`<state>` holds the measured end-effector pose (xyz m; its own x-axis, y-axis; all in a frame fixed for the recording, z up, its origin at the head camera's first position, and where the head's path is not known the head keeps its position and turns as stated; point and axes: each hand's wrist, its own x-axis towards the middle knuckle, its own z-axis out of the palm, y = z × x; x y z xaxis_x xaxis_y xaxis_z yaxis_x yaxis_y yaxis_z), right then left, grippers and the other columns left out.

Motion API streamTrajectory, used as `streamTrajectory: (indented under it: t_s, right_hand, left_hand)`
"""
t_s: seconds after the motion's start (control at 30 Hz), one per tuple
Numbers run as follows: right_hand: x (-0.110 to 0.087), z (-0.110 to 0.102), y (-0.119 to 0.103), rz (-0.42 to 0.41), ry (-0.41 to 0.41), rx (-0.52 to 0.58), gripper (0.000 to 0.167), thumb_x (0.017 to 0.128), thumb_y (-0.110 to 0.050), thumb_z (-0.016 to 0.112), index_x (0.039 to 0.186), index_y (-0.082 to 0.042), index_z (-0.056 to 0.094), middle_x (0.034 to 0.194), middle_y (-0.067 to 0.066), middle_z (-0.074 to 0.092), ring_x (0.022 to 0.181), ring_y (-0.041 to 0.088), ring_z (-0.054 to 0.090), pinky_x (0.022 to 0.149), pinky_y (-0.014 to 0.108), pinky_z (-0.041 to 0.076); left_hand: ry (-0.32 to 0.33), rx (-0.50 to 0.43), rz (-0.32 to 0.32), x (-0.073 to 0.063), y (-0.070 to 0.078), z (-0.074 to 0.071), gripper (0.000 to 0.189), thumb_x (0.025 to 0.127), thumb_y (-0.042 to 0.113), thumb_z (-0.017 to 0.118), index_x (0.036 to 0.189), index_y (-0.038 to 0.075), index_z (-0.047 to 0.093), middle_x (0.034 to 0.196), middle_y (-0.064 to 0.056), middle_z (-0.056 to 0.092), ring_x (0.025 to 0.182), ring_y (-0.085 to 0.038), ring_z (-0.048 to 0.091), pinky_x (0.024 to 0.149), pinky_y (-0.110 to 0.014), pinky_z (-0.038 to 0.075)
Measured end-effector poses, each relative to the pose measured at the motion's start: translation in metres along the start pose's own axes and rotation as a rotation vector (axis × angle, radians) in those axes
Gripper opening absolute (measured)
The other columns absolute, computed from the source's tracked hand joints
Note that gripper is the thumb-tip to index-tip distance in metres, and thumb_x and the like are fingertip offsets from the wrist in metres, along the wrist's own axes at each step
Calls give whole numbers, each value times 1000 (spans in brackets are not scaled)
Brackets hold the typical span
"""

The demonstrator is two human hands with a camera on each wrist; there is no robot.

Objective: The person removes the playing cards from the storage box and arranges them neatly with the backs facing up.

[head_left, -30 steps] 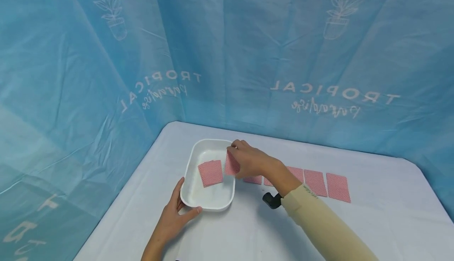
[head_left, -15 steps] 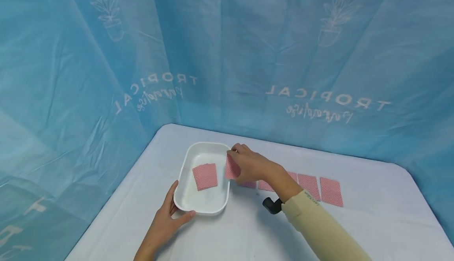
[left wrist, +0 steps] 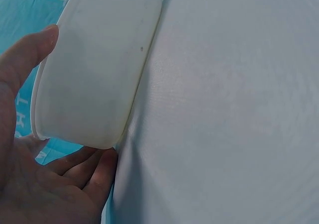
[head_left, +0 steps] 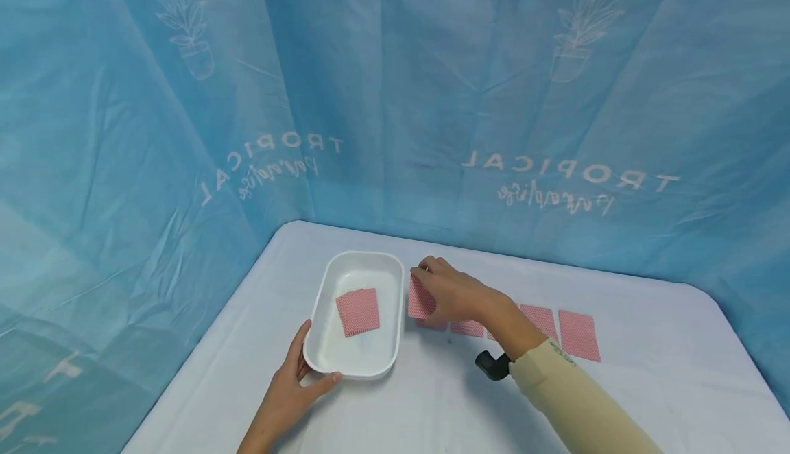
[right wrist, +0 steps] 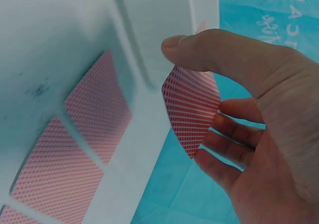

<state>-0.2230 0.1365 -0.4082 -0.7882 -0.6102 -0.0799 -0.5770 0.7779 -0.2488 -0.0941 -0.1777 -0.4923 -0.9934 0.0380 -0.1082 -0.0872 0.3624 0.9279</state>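
A white rectangular tray point(head_left: 364, 272) stands on the table, with a small fanned stack of red-backed playing cards point(head_left: 359, 313) face down inside. My left hand point(head_left: 290, 385) holds its near left corner, thumb at the near rim and fingers along the side. In the left wrist view, the thumb overlaps the tray wall point(left wrist: 94, 74) and the fingertips reach its lower edge. Just right of the tray, my right hand point(head_left: 459, 293) holds one playing card point(head_left: 421, 297) raised on edge. The right wrist view shows this card point(right wrist: 192, 109) bowed between thumb and fingers.
A row of face-down playing cards point(head_left: 580, 335) lies on the white-covered table point(head_left: 420, 406) right of the tray, partly hidden by my right hand and forearm. A black device point(head_left: 492, 365) sits at the right wrist. Blue printed curtains point(head_left: 432, 97) hang behind and at the left.
My right hand has shifted right with the playing card, from over the tray's right rim to just outside it. The left hand keeps its hold; the head view has shifted slightly.
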Motion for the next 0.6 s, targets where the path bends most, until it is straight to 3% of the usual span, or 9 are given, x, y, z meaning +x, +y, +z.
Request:
streamTrajectory:
  t_s: [0.17, 0.3, 0.6]
  right_hand:
    - [-7, 4, 6, 20, -17, 2, 90, 74, -48, 80, 144, -8, 42, 134, 0, 39, 118, 15, 37, 90, 31, 48]
    - [-14, 4, 12, 24, -15, 9, 89, 73, -41, 83, 144, -6, 42, 135, 2, 39, 119, 16, 38, 92, 32, 47]
    - [-29, 2, 30, 78, -31, 18, 91, 69, -33, 82, 146, -8, 40, 134, 0, 39, 116, 12, 38, 87, 27, 48]
  left_hand:
    - [18, 41, -16, -1, -6, 0, 105, 74, 42, 83, 153, 35, 13, 149, -9, 37, 131, -23, 44, 103, -39, 39]
    - [23, 45, -29, 0, -8, 0, 106, 74, 43, 83, 153, 37, 13, 150, -6, 36, 132, -19, 42, 104, -37, 39]
    - [5, 29, -16, 3, -3, 3, 105, 74, 42, 82, 153, 36, 13, 150, -7, 36, 130, -21, 44, 104, -38, 39]
